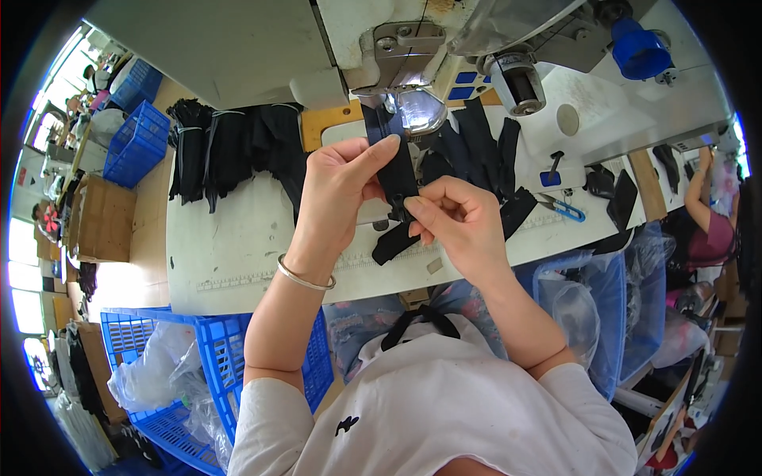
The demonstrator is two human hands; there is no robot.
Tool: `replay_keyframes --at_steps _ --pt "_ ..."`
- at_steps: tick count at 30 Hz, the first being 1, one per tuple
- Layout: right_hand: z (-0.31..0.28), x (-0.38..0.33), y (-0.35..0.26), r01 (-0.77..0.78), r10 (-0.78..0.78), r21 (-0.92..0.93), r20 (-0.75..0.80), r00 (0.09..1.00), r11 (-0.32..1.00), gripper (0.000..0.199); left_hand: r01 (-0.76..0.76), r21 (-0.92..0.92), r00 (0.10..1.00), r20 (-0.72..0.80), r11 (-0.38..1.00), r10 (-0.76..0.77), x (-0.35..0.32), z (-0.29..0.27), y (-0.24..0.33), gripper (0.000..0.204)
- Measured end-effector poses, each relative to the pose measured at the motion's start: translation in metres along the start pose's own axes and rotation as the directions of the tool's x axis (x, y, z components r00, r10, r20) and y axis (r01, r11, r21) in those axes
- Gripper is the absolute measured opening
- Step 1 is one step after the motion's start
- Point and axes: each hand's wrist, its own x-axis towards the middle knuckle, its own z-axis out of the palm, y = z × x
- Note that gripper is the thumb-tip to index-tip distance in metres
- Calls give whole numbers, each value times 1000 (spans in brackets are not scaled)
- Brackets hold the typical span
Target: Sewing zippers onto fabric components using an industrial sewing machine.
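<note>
A dark zipper [399,170] runs down from under the sewing machine's presser area [393,103] toward me. My left hand [343,176] pinches it along its upper part, thumb on top. Lower down, the fingertips of my right hand [460,218] pinch its near end, beside a small dark piece that looks like the slider. The machine head [405,47] stands just beyond both hands. Loose black strips [472,147] lie to the right of the zipper, partly behind my right hand.
Bundles of black strips [230,147] hang over the table's left part. Blue-handled snips [565,209] lie at the right on the white table [238,238]. A blue crate [218,357] with plastic bags stands lower left, and blue bins [611,317] stand lower right. Another person [710,226] sits far right.
</note>
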Motion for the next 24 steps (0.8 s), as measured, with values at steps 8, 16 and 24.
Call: replay_keyframes --at_steps 8,16,24 --pt "0 2 7 19 -20 -8 -20 1000 1000 13 24 4 999 -30 1000 -24 3 1 -4 23" --pt "-7 10 15 71 -74 -84 -34 997 994 13 239 -218 969 116 946 -218 -19 1 -10 13" --pt "-12 9 10 -62 63 -58 7 998 996 18 51 -192 997 -53 980 -62 -27 3 -31 12"
